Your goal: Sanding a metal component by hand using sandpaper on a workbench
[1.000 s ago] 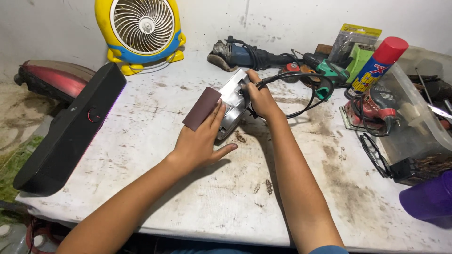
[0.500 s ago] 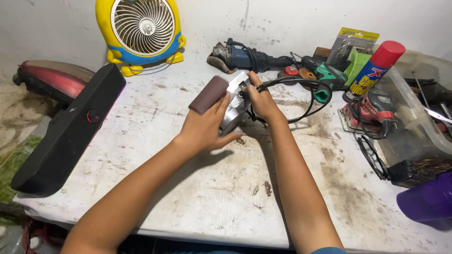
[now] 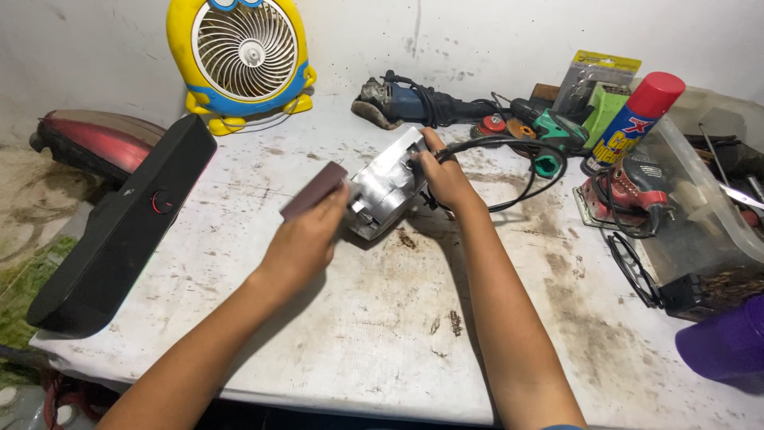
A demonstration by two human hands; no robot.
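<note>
My right hand [image 3: 446, 177] grips a small power sander [image 3: 386, 191], tipped on its side so its bare metal base plate faces up and left. A black cord [image 3: 525, 151] runs from it to the right. My left hand [image 3: 306, 243] holds a reddish-brown strip of sandpaper [image 3: 313, 191] by its near end, just left of the sander's plate. The strip's far end sticks out up and to the left. Both hands are above the middle of the stained white table [image 3: 358, 334].
A yellow and blue desk fan [image 3: 243, 56] stands at the back left, with a long black speaker [image 3: 119, 227] and a red object [image 3: 99, 143] at the left edge. Grinders and drills [image 3: 430, 103], a red-capped spray can [image 3: 633, 119], another sander [image 3: 633, 187], a clear tool bin [image 3: 700, 191] and a purple container [image 3: 728, 342] crowd the right.
The sandpaper strip has come off the sander's plate and moved left and down with my left hand. The sander has tilted so its metal plate shows more.
</note>
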